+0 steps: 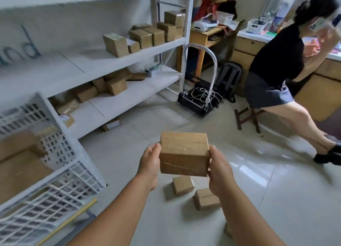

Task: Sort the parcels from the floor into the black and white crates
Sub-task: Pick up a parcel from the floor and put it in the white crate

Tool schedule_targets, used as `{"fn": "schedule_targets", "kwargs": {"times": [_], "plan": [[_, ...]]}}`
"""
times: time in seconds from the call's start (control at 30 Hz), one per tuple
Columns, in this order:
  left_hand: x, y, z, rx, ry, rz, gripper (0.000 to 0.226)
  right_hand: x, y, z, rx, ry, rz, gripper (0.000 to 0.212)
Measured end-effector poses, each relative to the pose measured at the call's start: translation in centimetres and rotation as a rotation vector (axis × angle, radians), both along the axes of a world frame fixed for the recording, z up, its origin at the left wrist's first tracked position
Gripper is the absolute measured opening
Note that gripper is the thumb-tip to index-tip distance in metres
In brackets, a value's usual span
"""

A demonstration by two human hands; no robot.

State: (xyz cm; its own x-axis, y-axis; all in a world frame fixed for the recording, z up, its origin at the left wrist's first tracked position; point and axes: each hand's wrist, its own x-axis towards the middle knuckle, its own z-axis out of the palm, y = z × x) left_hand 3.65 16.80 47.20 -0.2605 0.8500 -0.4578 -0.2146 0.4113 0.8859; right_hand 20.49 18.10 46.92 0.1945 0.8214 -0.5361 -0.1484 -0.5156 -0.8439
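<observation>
A brown cardboard parcel (184, 154) hangs in the air in the middle of the view, held between both hands. My left hand (150, 164) grips its left side and my right hand (219, 170) grips its right side. Below it, two smaller parcels lie on the tiled floor: one (183, 185) directly under the held box and one (205, 199) a little to the right. A white latticed crate (60, 153) stands at the left with cardboard boxes inside. No black crate shows in this view.
White shelving (129, 53) with several parcels runs along the left wall. A folding trolley (200, 99) with cables stands behind. A person in black sits on a wooden stool (248, 119) at the right, legs stretched across the floor. Another parcel (110, 124) lies under the shelf.
</observation>
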Motion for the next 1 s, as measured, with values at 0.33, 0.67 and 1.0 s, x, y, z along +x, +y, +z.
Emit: {"fn": "schedule_targets", "kwargs": {"times": [0.33,0.67,1.0], "plan": [[-10.4,-3.6,7.2,0.128,0.1,0.26,0.024,-11.0,-0.3,8.1,0.189,0.073,0.241,0.028],[-24.7,-9.4,10.4,0.171,0.119,0.461,0.042,-26.4,-3.5,11.6,0.251,0.097,0.439,0.029],[-36.6,-15.9,11.2,0.231,0.128,0.484,0.049,-40.0,-8.4,11.1,0.231,0.096,0.599,0.031]]}}
